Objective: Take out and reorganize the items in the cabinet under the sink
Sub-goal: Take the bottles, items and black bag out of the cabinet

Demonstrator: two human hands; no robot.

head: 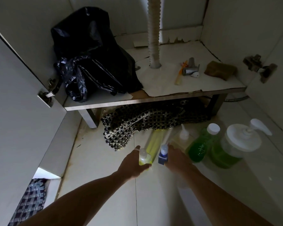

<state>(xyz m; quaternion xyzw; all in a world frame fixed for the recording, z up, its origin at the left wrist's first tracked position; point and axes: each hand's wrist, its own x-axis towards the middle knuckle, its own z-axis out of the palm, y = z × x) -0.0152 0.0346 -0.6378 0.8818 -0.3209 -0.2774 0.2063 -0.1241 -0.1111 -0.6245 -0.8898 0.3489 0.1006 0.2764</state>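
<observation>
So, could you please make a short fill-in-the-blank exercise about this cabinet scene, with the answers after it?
1. The left hand holds a small bottle of ____ liquid.
2. The right hand holds a small bottle that is ____ in colour.
3. The black plastic bag lies on the cabinet ____, left of the drain pipe.
4. The large green jug on the floor has a white ____ on top.

Missing words: yellow; blue; shelf; pump

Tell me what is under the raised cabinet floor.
Under the cabinet floor, a black-and-white woven mat lies bunched, partly sticking out onto the tiles. A metal hose shows at the right. Whatever lies further back is covered by the floor board and too dark to tell.
</observation>
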